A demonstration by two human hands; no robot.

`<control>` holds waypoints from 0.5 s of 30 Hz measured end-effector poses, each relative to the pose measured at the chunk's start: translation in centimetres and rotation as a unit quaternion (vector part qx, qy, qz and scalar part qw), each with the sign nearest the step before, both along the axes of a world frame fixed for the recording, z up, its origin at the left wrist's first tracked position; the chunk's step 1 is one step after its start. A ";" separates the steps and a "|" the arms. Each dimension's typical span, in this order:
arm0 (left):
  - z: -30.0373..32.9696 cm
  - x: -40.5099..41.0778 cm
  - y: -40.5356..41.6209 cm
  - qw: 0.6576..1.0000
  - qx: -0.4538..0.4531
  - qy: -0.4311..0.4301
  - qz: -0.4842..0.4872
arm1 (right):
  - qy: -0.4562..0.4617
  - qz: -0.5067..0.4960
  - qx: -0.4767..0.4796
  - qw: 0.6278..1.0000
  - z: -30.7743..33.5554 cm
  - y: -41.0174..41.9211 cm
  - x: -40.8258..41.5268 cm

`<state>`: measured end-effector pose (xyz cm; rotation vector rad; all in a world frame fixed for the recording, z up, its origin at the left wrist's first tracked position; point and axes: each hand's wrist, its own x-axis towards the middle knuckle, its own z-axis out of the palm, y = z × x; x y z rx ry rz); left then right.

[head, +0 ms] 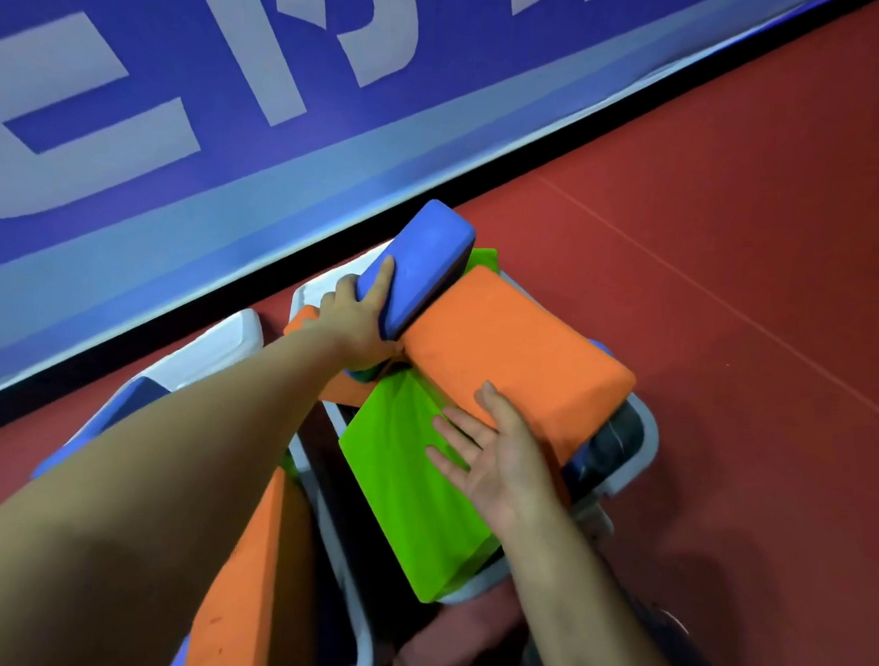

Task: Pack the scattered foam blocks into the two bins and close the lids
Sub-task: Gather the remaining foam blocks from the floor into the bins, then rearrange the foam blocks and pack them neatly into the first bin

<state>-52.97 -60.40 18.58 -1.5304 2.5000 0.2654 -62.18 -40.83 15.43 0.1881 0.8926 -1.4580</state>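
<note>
head view: a blue foam block (421, 264) is gripped by the left hand (358, 322), fingers curled round its near end, and held tilted on top of the pile, probably so it can be worked into a gap. the right hand (492, 452) is laid flat, fingers straight and spread, across the seam between a big orange foam block (513, 347) and a green foam block (412, 490); judged as a hold-down so the stack is not shifted while the blue one is seated. both blocks are overfilling the right bin (644, 438), whose grey rim is seen at the far right; the green one is tilted over the near rim, and another green edge is seen behind the blue block. the left bin (220, 342) is mostly hidden by the forearm; an orange block (258, 569) is seen standing in it. both bins are set on the red floor (741, 248) just beside a blue banner (185, 85).

judgement: packing is late-stage, but the right pile is too proud of the rim for a lid to be closed. lids not identifiable for certain.
</note>
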 end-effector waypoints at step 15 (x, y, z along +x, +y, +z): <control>7.6 13.1 14.8 0.965 -0.046 0.255 -0.028 | 0.156 0.163 0.062 0.972 0.1 3.3 6.1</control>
